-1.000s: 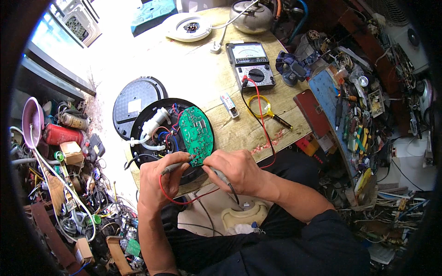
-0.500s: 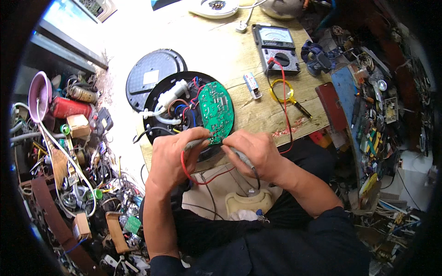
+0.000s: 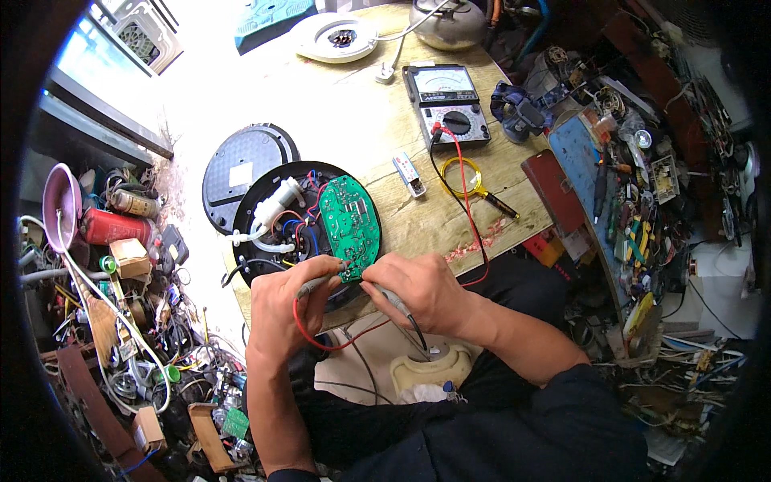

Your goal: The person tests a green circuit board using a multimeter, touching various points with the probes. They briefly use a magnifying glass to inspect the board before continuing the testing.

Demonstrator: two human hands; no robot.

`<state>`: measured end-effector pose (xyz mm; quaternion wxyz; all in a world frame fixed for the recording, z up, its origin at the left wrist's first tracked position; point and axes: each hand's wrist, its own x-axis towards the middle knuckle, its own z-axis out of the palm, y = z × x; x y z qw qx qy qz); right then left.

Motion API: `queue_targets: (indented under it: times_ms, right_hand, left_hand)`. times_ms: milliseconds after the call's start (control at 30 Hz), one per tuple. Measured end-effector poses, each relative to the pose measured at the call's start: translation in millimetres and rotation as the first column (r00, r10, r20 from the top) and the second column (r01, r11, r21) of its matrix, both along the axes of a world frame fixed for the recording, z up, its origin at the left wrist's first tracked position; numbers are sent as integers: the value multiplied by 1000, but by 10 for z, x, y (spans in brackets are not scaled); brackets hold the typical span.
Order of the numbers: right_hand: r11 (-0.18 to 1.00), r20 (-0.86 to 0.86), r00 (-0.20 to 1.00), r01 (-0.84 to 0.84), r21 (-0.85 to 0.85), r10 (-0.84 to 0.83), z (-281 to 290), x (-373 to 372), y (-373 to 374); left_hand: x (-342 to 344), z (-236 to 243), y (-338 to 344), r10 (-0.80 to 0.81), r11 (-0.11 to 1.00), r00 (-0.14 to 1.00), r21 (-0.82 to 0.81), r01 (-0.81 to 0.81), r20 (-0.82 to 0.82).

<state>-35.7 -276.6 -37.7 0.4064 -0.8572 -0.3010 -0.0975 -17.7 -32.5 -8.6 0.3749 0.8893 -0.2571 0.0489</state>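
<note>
My left hand (image 3: pixel 291 304) is closed round a grey test probe (image 3: pixel 319 283) with a red lead. Closed on a second grey probe (image 3: pixel 393 300), this one with a black lead, is my right hand (image 3: pixel 427 291). Both hands meet at the near end of a green circuit board (image 3: pixel 350 221); whether the tips touch it is too small to tell. The board lies at the right of an opened round black housing (image 3: pixel 243 210), which also holds a white pump-like cylinder (image 3: pixel 277 202), tubing and coloured wires. An analog multimeter (image 3: pixel 447 104) with red and black leads stands farther right.
Behind the housing lies a round black cover (image 3: pixel 215 173). A small box (image 3: pixel 409 175) and a yellow magnifying glass (image 3: pixel 463 174) rest on the wooden table (image 3: pixel 365 108). Clutter with a red cylinder (image 3: pixel 116 227) fills the left; a tool-laden blue board (image 3: pixel 574 149) stands right.
The view has shifted, so the table and its objects sit lower and farther left in the picture. Both hands still hold the probes at the board's near end.
</note>
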Motion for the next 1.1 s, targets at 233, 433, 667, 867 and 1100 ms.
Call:
queue_targets:
  times_ms: [233, 433, 667, 867, 1100]
  right_hand:
    - [1000, -8, 1000, -1, 9, 1, -13, -2, 18]
    - [999, -9, 1000, 14, 34, -13, -56, -4, 35]
    - [1000, -4, 1000, 0, 8, 0, -16, -2, 17]
    - [1000, 1, 1000, -3, 11, 2, -20, -3, 11]
    - [1000, 9, 1000, -1, 6, 1, -18, -8, -1]
  left_hand:
    - [-14, 26, 0, 20, 1000, 1000, 9, -20, -12]
    - [-5, 23, -18, 22, 1000, 999, -9, -22, -28]
    - [2, 18, 2, 18, 1000, 999, -15, -19, -32]
    - [1, 47, -6, 22, 999, 997, -26, -24, -73]
    - [5, 40, -24, 17, 998, 998, -52, -20, -54]
